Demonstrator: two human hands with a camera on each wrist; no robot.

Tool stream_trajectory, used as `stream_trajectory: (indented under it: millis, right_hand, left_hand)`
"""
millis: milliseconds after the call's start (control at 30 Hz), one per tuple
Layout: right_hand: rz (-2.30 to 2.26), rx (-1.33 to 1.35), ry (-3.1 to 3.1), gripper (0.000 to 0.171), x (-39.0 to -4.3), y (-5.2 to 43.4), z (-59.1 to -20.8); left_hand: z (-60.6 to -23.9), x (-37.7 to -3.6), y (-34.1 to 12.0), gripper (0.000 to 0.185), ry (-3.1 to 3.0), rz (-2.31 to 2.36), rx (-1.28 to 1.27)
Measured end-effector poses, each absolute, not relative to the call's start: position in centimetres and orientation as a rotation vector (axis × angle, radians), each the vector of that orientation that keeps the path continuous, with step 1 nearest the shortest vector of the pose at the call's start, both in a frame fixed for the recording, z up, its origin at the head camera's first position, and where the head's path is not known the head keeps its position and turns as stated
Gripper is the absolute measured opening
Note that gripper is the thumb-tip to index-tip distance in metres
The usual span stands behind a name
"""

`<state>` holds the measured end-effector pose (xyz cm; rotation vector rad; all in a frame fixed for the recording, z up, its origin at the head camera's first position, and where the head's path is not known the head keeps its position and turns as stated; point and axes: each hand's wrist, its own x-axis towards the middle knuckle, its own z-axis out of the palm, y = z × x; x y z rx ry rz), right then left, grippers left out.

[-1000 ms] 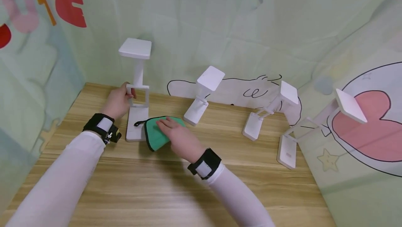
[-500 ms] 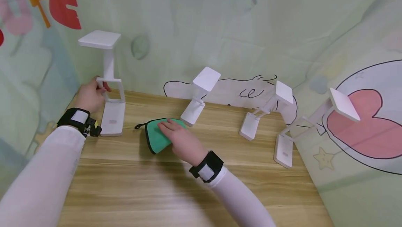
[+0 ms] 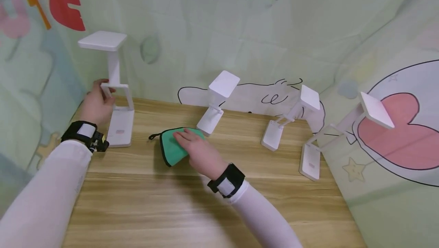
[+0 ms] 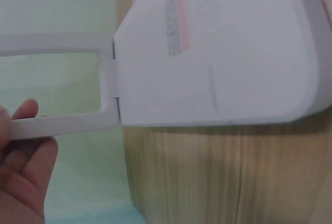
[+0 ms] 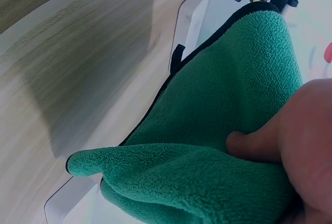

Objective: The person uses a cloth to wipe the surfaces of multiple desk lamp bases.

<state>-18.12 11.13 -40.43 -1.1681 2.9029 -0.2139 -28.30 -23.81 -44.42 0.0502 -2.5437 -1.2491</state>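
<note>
At the left end of the table stands a white folding desk lamp (image 3: 120,128), upright, its flat head raised above a hinged frame. My left hand (image 3: 95,106) grips one side bar of that frame, and the left wrist view shows thumb and fingers around the bar (image 4: 62,126). A green towel (image 3: 171,149) with black edging and a small loop is in my right hand (image 3: 203,158). In the right wrist view the thumb (image 5: 254,143) presses into the folded plush cloth (image 5: 207,94); the other fingers there are mostly hidden.
Further along the wooden table (image 3: 164,210) stand a second lamp (image 3: 210,121), a third lamp (image 3: 273,135) and a fourth lamp (image 3: 310,161) at the right edge. A printed fabric wall (image 3: 192,23) runs behind and along both sides.
My left hand has shifted the lamp leftward, away from the towel, mostly in the first half second. The right hand and towel have stayed nearly still.
</note>
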Motion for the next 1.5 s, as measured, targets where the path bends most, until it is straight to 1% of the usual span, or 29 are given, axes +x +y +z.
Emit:
stream_trajectory:
  millis: [100, 133, 233, 367, 500, 633, 700, 767, 833, 900, 1033, 1100, 1267, 1367, 1433, 1500]
  right_hand:
    - [-0.236, -1.145, 2.904, 0.077, -18.3, 11.1, -40.5]
    - [-0.242, -1.137, 2.906, 0.077, -18.5, 11.1, -40.5]
    - [-0.245, -1.121, 2.929, 0.075, -18.9, 11.0, -40.4]
    - [-0.273, -1.074, 2.984, 0.069, -19.6, 10.9, -40.1]
    - [-0.299, -0.964, 3.092, 0.061, -20.1, 10.5, -39.8]
    - [-0.29, -0.881, 3.245, 0.053, -20.5, 10.3, -39.7]
    - [-0.287, -0.863, 3.318, 0.053, -20.7, 10.2, -39.7]
    - [-0.292, -0.838, 3.367, 0.062, -20.7, 10.1, -39.6]
    - [-0.302, -0.813, 3.401, 0.076, -20.6, 10.0, -39.5]
    - [-0.298, -0.822, 3.424, 0.085, -20.5, 9.8, -39.3]
    - [-0.277, -0.915, 3.444, 0.092, -20.2, 9.5, -39.2]
    - [-0.266, -0.962, 3.45, 0.091, -20.2, 9.4, -39.2]
    - [-0.314, -1.03, 3.433, 0.087, -20.2, 9.6, -39.5]
    - [-0.439, -1.091, 3.354, 0.084, -20.3, 10.2, -39.7]
    - [-0.586, -1.112, 3.273, 0.079, -20.5, 11.1, -40.0]
    - [-0.756, -1.069, 3.203, 0.072, -20.6, 12.4, -40.5]
  left_hand:
    - [-45.0, -27.4, -22.4, 0.08, -2.341, -1.342, 0.206]
    - [-45.4, -27.1, -21.9, 0.082, -2.254, -1.338, 0.225]
    - [-46.0, -25.8, -19.9, 0.072, -2.037, -1.211, 0.17]
    - [-45.6, -24.2, -16.8, 0.06, -1.954, -1.04, -0.069]
    - [-43.9, -22.0, -13.4, 0.053, -2.124, -1.028, -0.409]
    - [-42.7, -20.2, -10.4, 0.055, -2.319, -0.949, -0.708]
    - [-42.3, -19.8, -9.3, 0.058, -2.374, -0.872, -0.795]
    - [-42.0, -19.7, -8.4, 0.058, -2.413, -0.781, -0.842]
    - [-41.7, -19.7, -7.6, 0.056, -2.45, -0.711, -0.859]
    - [-41.3, -19.7, -7.0, 0.048, -2.466, -0.644, -0.852]
    - [-40.9, -20.1, -6.0, 0.022, -2.503, -0.599, -0.814]
    - [-40.9, -20.3, -5.7, 0.014, -2.54, -0.59, -0.792]
    - [-41.0, -20.5, -5.5, 0.009, -2.615, -0.566, -0.761]
    - [-40.9, -20.5, -5.7, 0.009, -2.628, -0.547, -0.768]
    - [-40.9, -20.6, -5.8, 0.014, -2.624, -0.538, -0.772]
    - [-40.8, -20.7, -6.1, 0.022, -2.621, -0.551, -0.772]
